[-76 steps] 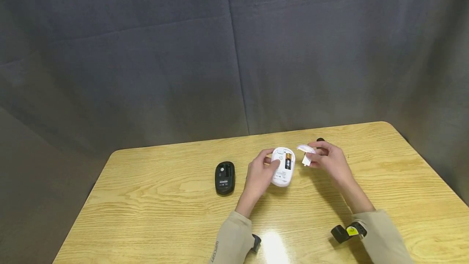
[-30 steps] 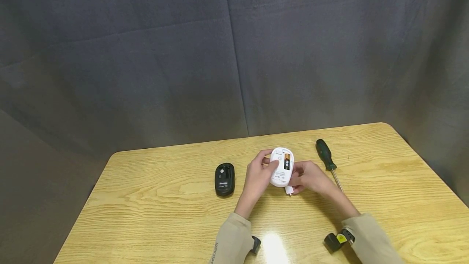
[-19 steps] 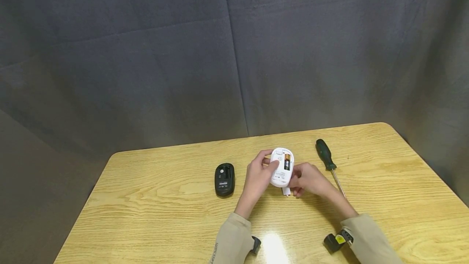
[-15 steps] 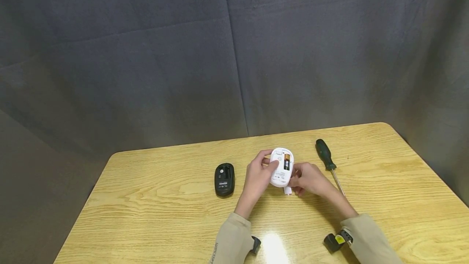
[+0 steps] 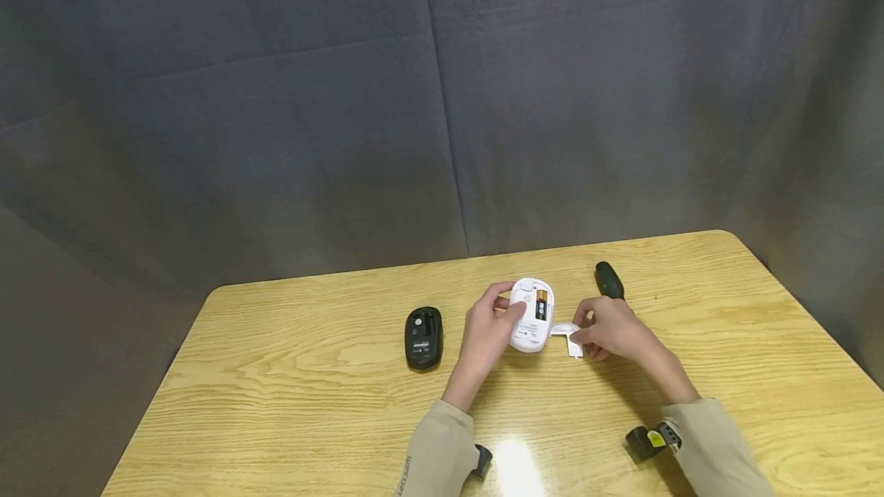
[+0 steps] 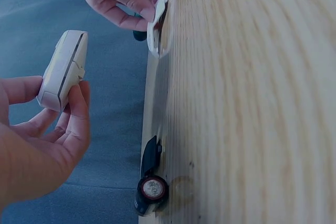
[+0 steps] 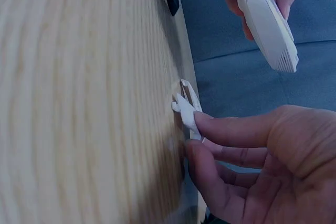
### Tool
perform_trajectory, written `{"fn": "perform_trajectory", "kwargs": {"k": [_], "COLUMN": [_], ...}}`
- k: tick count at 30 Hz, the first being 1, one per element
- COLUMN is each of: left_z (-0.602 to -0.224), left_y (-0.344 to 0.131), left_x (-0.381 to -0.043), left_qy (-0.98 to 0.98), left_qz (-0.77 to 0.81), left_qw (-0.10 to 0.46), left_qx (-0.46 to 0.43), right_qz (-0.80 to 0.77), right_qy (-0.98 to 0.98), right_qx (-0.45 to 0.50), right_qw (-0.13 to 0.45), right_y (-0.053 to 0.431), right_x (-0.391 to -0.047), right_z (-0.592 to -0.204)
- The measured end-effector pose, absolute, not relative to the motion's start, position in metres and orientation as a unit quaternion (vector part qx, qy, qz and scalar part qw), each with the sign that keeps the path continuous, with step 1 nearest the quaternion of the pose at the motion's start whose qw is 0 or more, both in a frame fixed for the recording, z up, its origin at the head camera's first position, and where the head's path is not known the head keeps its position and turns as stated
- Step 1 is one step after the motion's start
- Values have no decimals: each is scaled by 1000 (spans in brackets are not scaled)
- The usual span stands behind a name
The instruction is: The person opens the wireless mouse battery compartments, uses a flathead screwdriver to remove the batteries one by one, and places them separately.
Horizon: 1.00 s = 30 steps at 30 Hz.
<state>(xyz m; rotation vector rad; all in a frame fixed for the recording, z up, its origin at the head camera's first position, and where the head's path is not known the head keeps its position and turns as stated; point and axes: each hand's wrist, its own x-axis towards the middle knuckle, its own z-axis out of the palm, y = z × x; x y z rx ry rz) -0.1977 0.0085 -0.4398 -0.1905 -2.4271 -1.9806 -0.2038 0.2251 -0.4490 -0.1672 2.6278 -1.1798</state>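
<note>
Between the thumb and fingers of my left hand (image 5: 483, 340) is a white computer mouse (image 5: 530, 334), held above the table with its underside toward me. An orange-and-black battery (image 5: 542, 307) sits in its uncovered compartment. Just to the right, my right hand (image 5: 613, 330) pinches the mouse's white battery cover (image 5: 575, 345), a curved piece with a flat tongue. In the right wrist view the thumb and index finger grip this cover (image 7: 188, 114) close by the tabletop. The left wrist view shows the white mouse (image 6: 60, 72) edge-on, apart from the cover (image 6: 153, 38).
A black mouse (image 5: 423, 345) lies underside up on the wooden table (image 5: 290, 374), left of my hands. The screwdriver's dark green handle (image 5: 608, 280) shows behind my right hand, its shaft hidden. A dark cylinder with a round silvery end (image 6: 153, 188) appears in the left wrist view.
My right hand first brought the cover down-left to the white mouse's lower right edge, then drew it back right, over the screwdriver's shaft. The left hand and mouse have barely moved.
</note>
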Motion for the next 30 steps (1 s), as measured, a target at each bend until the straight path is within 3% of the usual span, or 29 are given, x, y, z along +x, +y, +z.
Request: {"fn": "perform_trajectory", "kwargs": {"k": [9, 19, 30], "left_z": [-440, -440, -441], "left_y": [7, 8, 7], "left_x": [-197, -198, -198], "left_qy": [-771, -770, -773], "left_qz": [-634, -635, -632], "left_qw": [4, -2, 3], "left_qx": [-60, -62, -62], "right_qz": [-367, -327, -329], "right_qy": [923, 940, 940], "right_qx": [-82, -23, 24], "right_qw": [79, -93, -86], "right_y": [228, 247, 263], "right_x": [-205, -206, -206], "right_z": [-449, -443, -439]}}
